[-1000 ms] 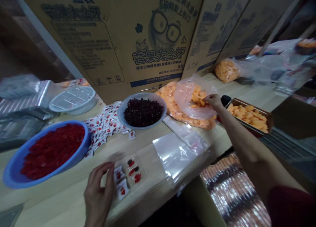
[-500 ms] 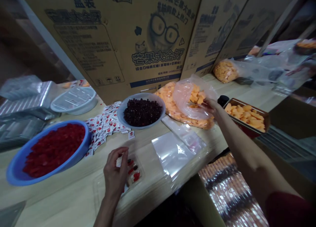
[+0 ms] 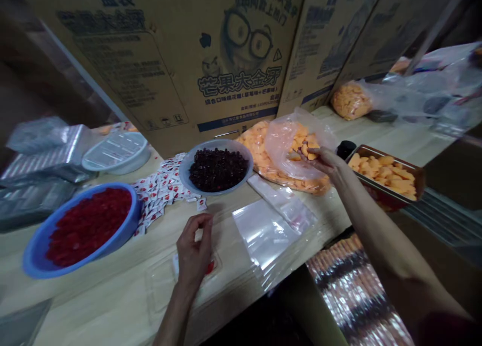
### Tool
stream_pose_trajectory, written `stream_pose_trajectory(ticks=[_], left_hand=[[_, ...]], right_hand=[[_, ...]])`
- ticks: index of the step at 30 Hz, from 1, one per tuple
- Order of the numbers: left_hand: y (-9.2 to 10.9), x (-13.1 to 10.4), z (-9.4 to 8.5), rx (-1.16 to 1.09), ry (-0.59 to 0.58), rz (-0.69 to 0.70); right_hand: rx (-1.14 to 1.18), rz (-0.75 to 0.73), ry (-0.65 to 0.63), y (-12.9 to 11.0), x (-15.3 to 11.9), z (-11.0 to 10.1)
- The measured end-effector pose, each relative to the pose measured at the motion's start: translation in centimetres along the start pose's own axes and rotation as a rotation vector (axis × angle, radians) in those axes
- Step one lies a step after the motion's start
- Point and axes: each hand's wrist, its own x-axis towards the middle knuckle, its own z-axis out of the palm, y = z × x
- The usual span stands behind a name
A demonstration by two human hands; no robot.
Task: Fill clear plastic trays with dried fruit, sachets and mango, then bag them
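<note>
My left hand (image 3: 195,245) hovers over a small clear plastic tray (image 3: 160,285), thumb and forefinger pinched together; what they hold, if anything, I cannot make out. A red piece (image 3: 211,267) shows in the tray beside the hand, which hides most of the rest. My right hand (image 3: 327,161) reaches into the mouth of a clear plastic bag (image 3: 276,140) full of orange candy pieces. Its fingertips are closed around an orange candy piece (image 3: 312,154). Flat clear bags (image 3: 263,233) lie on the table between my hands.
A blue basin (image 3: 33,258) holds red pieces, a pale bowl (image 3: 184,178) dark ones. Small printed sachets (image 3: 161,185) lie between them. An open box (image 3: 395,200) of orange pieces stands right, near a black lid (image 3: 345,149). Large cartons (image 3: 169,100) wall the back.
My left hand has shifted right and now covers most of the tray's contents. My right hand remains at the bag's mouth, its fingers now at an orange piece. The view has shifted slightly.
</note>
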Motion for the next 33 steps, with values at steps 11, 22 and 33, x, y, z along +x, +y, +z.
stream_pose_trajectory(ticks=[11, 22, 33], left_hand=[[0.2, -6.7, -4.8, 0.407, -0.295, 0.393], [-6.4, -11.8, -9.9, -0.282, 0.165, -0.407], [-8.0, -11.0, -11.1, -0.426, 0.263, -0.459]], right_hand=[[0.18, 0.585, -0.569, 23.2, -21.6, 13.0], [-0.037, 0.621, -0.631, 29.1, -24.8, 19.0], [-0.356, 0.311, -0.572, 33.2, -23.8, 22.2]])
